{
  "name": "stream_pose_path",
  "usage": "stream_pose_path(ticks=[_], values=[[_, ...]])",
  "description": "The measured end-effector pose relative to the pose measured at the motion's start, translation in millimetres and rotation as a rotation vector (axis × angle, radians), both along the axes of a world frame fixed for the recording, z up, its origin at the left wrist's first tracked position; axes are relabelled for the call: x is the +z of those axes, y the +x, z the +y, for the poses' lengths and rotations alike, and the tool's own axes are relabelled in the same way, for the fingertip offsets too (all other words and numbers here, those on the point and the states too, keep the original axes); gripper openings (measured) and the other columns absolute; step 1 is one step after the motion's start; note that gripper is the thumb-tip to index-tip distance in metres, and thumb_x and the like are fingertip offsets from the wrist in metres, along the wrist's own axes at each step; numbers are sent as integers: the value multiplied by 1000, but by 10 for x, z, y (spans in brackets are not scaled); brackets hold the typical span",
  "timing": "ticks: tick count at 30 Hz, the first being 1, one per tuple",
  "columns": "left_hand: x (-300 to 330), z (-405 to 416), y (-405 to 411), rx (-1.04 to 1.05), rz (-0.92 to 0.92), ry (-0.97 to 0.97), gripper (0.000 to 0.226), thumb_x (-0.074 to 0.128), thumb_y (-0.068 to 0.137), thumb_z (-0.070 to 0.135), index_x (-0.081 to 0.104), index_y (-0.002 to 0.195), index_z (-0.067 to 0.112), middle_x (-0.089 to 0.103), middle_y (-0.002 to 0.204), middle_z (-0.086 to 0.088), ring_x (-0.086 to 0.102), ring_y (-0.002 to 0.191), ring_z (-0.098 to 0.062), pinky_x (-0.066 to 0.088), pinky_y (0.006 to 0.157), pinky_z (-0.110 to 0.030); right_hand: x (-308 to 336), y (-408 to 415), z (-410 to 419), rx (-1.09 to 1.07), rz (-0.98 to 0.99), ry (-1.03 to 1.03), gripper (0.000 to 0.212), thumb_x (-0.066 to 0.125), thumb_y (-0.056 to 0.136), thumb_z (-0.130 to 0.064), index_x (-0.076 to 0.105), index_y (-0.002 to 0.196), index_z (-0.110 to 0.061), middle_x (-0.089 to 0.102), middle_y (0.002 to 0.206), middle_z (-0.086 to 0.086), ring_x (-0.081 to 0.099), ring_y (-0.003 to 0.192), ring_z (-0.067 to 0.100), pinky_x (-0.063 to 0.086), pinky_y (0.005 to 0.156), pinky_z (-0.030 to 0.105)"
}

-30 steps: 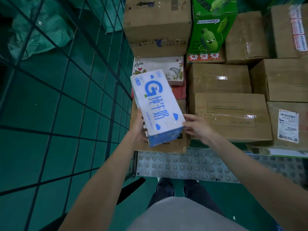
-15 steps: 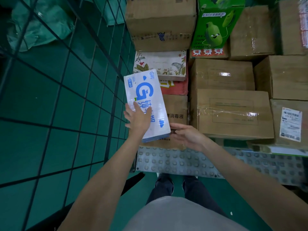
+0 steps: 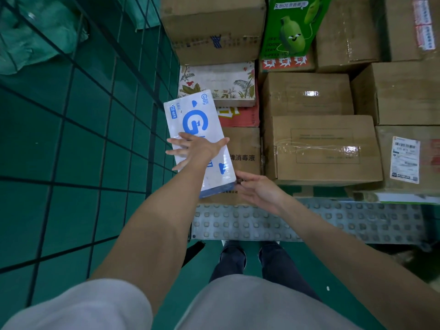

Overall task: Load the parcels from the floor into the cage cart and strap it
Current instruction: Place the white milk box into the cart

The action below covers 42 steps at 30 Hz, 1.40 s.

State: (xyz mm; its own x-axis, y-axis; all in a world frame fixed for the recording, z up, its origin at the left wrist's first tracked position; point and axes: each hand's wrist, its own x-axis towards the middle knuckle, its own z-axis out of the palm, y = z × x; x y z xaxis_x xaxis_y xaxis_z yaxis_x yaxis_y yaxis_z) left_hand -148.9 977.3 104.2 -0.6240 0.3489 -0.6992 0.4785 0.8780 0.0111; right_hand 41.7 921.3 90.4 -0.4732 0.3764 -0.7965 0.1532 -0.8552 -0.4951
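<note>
We work at the cage cart (image 3: 152,120), against its mesh side. The white-and-blue parcel (image 3: 202,129) lies atop the brown carton (image 3: 245,148). We press it flat with the left hand (image 3: 195,148), fingers spread, while the right hand (image 3: 259,189), fingers extended, nudges its near corner. Seat it flush against the mesh.

We are looking steeply down from the one head-worn camera, facing forward into the cage cart (image 3: 238,225), near enough that our arms are filling the lower frame.
</note>
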Motion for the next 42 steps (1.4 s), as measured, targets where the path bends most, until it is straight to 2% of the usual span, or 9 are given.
stream_pose_path(ticks=[3, 13, 18, 22, 28, 31, 34, 37, 42], values=[[69, 7, 56, 22, 4, 22, 140, 58, 67, 85, -19, 152, 5, -22, 157, -27, -19, 144, -48, 7, 110, -70, -13, -3, -23, -22, 9, -23, 38, 45, 99, 2, 63, 119, -26, 63, 132, 1, 58, 122, 16, 37, 110, 38], [100, -358, -366, 82, -104, 193, 125, 68, 72, 70, -16, 154, 27, -28, 158, -19, -9, 145, -50, 10, 112, -70, -205, 112, 64, -119, -183, -63, 43, 51, 100, -10, 48, 141, -23, 49, 142, 7, 51, 116, 21, 45, 93, 40], [104, -512, -496, 45, -136, 328, 110, 63, 72, 59, 0, 156, 29, -10, 164, -8, -8, 148, -42, 20, 112, -67, -438, 15, 117, -51, -246, -66, 60, 50, 100, -45, 31, 153, -25, 34, 157, 0, 33, 142, 28, 33, 113, 55], [93, -659, -488, -36, -103, 410, 99, 48, 69, 61, 13, 156, 30, 11, 163, -5, 11, 147, -37, 30, 109, -64, -583, -164, 74, 60, -292, -92, 78, 36, 92, -70, 25, 155, -25, 32, 159, 2, 33, 144, 28, 22, 118, 57], [22, -718, -471, -125, -54, 436, 75, 51, 96, 48, 14, 157, 26, 9, 165, -5, 22, 146, -35, 33, 111, -56, -588, -398, 57, -97, -192, -229, 70, 27, 101, -59, 24, 156, -15, 30, 160, 3, 31, 146, 26, 27, 116, 53], [46, -740, -422, -139, -38, 426, 71, 45, 99, 48, 10, 158, 26, 5, 165, -4, 12, 149, -33, 26, 115, -56, -716, -468, 42, -183, -141, -283, 69, 31, 100, -59, 28, 154, -17, 35, 158, 3, 36, 143, 24, 36, 109, 50], [50, -787, -361, -139, -37, 429, 68, 38, 101, 50, 8, 157, 28, 2, 166, -3, 4, 151, -32, 20, 117, -56, -771, -519, 69, -193, -128, -249, 66, 30, 101, -58, 36, 150, -14, 40, 155, -1, 38, 141, 23, 24, 118, 57], [43, -813, -310, -115, -45, 449, 65, 35, 102, 49, 7, 157, 29, 1, 166, -1, 2, 151, -31, 18, 117, -57, -614, -594, 152, -170, -158, -183, 53, 34, 104, -50, 49, 139, -13, 47, 148, 4, 43, 135, 26, 27, 116, 52], [121, -796, -269, -194, 13, 380, 60, 30, 105, 45, 5, 157, 30, 3, 165, -2, 10, 149, -35, 26, 113, -55, -671, -600, 255, -163, -239, -138, 61, 34, 103, -52, 38, 147, -10, 44, 150, 11, 40, 139, 29, 31, 112, 49]])
